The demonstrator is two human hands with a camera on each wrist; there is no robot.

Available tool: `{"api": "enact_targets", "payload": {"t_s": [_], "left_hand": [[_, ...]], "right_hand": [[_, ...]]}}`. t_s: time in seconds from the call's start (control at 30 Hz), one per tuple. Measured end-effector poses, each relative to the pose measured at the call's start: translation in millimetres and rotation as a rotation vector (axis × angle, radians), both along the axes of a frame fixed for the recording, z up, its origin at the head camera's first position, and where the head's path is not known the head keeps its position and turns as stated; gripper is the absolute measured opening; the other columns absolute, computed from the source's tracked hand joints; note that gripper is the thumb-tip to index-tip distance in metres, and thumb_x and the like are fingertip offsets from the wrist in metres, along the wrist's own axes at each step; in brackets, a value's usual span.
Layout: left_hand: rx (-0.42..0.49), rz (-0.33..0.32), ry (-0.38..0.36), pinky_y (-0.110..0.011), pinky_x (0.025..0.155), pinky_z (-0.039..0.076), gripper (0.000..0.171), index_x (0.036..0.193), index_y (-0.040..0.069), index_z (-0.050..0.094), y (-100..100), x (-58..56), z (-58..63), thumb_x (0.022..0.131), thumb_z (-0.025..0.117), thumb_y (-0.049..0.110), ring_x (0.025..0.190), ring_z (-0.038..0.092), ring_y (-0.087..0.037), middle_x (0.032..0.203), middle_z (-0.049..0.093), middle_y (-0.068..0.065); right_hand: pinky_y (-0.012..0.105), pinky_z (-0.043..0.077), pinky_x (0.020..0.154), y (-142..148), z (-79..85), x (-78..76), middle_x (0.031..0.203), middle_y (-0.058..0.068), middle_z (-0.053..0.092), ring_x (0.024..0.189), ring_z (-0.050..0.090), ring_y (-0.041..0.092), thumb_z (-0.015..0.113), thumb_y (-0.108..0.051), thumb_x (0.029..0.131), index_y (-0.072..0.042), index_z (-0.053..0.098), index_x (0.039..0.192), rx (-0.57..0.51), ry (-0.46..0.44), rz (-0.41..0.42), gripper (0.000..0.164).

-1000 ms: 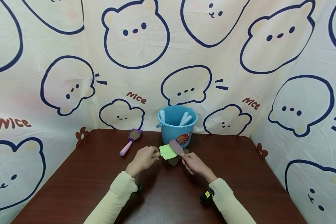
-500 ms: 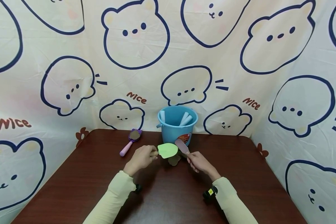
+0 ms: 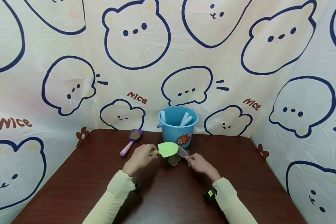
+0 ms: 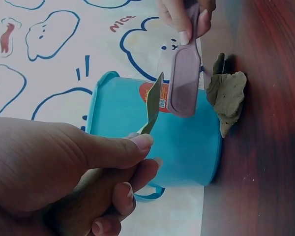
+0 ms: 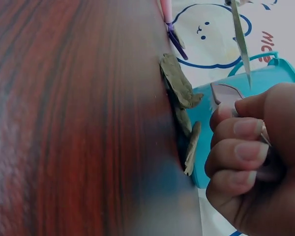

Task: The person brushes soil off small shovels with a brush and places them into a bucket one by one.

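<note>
My left hand (image 3: 141, 157) grips the wooden handle of a small green trowel (image 3: 168, 149), its blade held up off the table. In the left wrist view that trowel (image 4: 153, 103) shows nearly edge-on. A mauve spatula (image 3: 182, 152) with a flat, rimmed blade is in my right hand (image 3: 200, 165), its fingers curled round the handle. The blade (image 4: 185, 81) is close to the green tip; whether they touch, I cannot tell. Beneath both blades, thin grey-brown clay pieces (image 4: 228, 96) lie on the table, partly hidden in the head view.
Just behind the clay stands a blue bucket (image 3: 170, 133) with light-blue rods (image 3: 186, 119) inside. A purple scoop (image 3: 126, 148) with a pink handle lies to the left, holding grey-brown material. The brown table (image 3: 168, 199) meets printed cloth walls at the back and sides.
The mauve spatula has moved right, off the green trowel's blade, then tipped lower and more edge-on. The green trowel has risen slightly and drawn a little left. Bucket and scoop stay put.
</note>
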State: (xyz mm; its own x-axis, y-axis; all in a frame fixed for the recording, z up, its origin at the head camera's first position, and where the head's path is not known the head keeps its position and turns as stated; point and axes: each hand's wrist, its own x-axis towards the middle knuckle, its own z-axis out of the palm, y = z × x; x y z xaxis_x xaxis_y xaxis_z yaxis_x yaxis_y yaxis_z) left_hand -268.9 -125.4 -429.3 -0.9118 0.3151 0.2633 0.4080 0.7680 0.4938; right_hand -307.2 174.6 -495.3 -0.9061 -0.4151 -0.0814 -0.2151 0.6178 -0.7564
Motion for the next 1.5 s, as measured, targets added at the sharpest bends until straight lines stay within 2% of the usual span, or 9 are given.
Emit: {"api": "enact_targets", "payload": {"t_s": [0.13, 0.27, 0.5, 0.63, 0.87, 1.23, 1.5], "left_hand": [[-0.005, -0.005, 0.008, -0.039, 0.082, 0.055, 0.011, 0.099, 0.008, 0.073, 0, -0.3, -0.2, 0.090, 0.078, 0.011, 0.080, 0.061, -0.013, 0.093, 0.072, -0.001], [-0.003, -0.020, -0.002, -0.038, 0.080, 0.055, 0.011, 0.100, 0.008, 0.073, 2, -0.7, 0.3, 0.091, 0.077, 0.012, 0.079, 0.060, -0.012, 0.094, 0.072, -0.001], [0.000, -0.040, -0.030, -0.035, 0.076, 0.055, 0.010, 0.101, 0.007, 0.074, 4, -0.2, -1.5, 0.092, 0.075, 0.011, 0.077, 0.059, -0.011, 0.093, 0.072, -0.001], [-0.006, -0.044, -0.038, -0.035, 0.077, 0.055, 0.012, 0.102, 0.007, 0.074, 6, 0.2, -2.4, 0.091, 0.076, 0.012, 0.077, 0.059, -0.012, 0.093, 0.072, -0.001], [-0.014, -0.047, -0.027, -0.038, 0.080, 0.055, 0.012, 0.101, 0.009, 0.073, 10, 1.2, -2.9, 0.090, 0.077, 0.011, 0.080, 0.061, -0.013, 0.094, 0.072, -0.001], [0.009, -0.060, -0.052, -0.040, 0.084, 0.056, 0.015, 0.106, 0.008, 0.073, 11, 0.8, -5.9, 0.093, 0.075, 0.014, 0.081, 0.060, -0.015, 0.096, 0.071, -0.002], [0.008, -0.056, -0.055, -0.041, 0.086, 0.056, 0.017, 0.108, 0.008, 0.073, 11, 0.7, -4.3, 0.093, 0.075, 0.015, 0.083, 0.060, -0.015, 0.099, 0.072, -0.003]], "right_hand": [[0.027, 0.034, 0.049, -4, 1.0, 4.2, 0.054, -0.003, 0.042, 0.050, 0.038, 0.012, 0.043, -0.040, 0.109, 0.000, 0.064, 0.070, 0.059, 0.077, 0.033, 0.060], [0.027, 0.033, 0.048, -8, 3.0, 9.0, 0.054, -0.003, 0.042, 0.050, 0.038, 0.013, 0.046, -0.041, 0.108, 0.004, 0.065, 0.071, 0.067, 0.084, 0.048, 0.061], [0.027, 0.032, 0.047, -15, 2.2, 13.3, 0.053, -0.005, 0.040, 0.049, 0.039, 0.012, 0.053, -0.042, 0.105, -0.006, 0.060, 0.064, 0.100, 0.111, 0.058, 0.054], [0.027, 0.034, 0.048, -18, 0.5, 13.9, 0.054, -0.005, 0.042, 0.050, 0.042, 0.012, 0.055, -0.044, 0.104, -0.007, 0.063, 0.067, 0.129, 0.120, 0.043, 0.053], [0.028, 0.039, 0.051, -23, -0.1, 14.9, 0.057, -0.003, 0.048, 0.054, 0.047, 0.013, 0.058, -0.044, 0.102, -0.010, 0.069, 0.075, 0.127, 0.143, 0.036, 0.045], [0.026, 0.040, 0.050, -30, -0.1, 18.3, 0.057, -0.005, 0.046, 0.054, 0.048, 0.011, 0.060, -0.046, 0.101, -0.017, 0.062, 0.070, 0.109, 0.243, 0.015, 0.042], [0.025, 0.039, 0.051, -32, 3.5, 18.4, 0.059, -0.006, 0.048, 0.056, 0.048, 0.010, 0.061, -0.045, 0.101, -0.011, 0.069, 0.081, 0.105, 0.285, 0.013, 0.040]]}}
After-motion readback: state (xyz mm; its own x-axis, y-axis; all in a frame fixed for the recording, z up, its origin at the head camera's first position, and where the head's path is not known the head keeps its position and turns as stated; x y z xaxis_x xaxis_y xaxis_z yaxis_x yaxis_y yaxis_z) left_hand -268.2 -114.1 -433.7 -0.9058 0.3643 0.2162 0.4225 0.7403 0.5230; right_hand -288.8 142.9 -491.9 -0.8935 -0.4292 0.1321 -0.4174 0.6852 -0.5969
